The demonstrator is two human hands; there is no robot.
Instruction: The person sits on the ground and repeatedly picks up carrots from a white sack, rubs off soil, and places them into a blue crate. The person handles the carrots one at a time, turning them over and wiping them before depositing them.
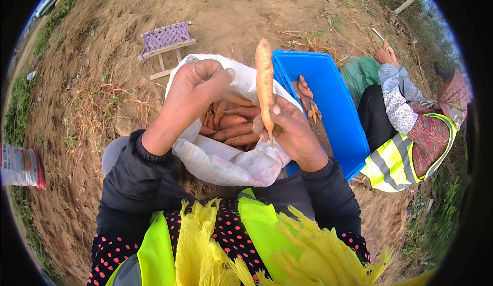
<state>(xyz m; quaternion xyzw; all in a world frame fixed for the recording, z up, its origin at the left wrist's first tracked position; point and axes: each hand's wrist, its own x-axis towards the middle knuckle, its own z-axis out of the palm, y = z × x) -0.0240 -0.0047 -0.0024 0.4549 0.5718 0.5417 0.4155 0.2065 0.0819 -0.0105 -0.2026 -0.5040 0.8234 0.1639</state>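
A long, thin sweet potato (pixel 264 72) stands upright in my right hand (pixel 295 126), gripped near its narrow lower tip between thumb and fingers. My left hand (pixel 197 83) is closed, with thumb and fingers drawn together over the left side of the sack; whatever may be in it is hidden. Below both hands a white woven sack (pixel 246 168) lies open with its edge folded down. Several reddish sweet potatoes (pixel 233 126) fill the sack's mouth. Close by on the right is a blue plastic crate (pixel 341 126) with a few sweet potatoes (pixel 306 98) inside.
A low stool (pixel 167 39) with a purple woven seat stands beyond the sack on bare soil. At right a co-worker (pixel 405 132) in a yellow reflective vest sits beside the crate, near a green bag (pixel 359 75). A printed sack (pixel 21 165) is at far left.
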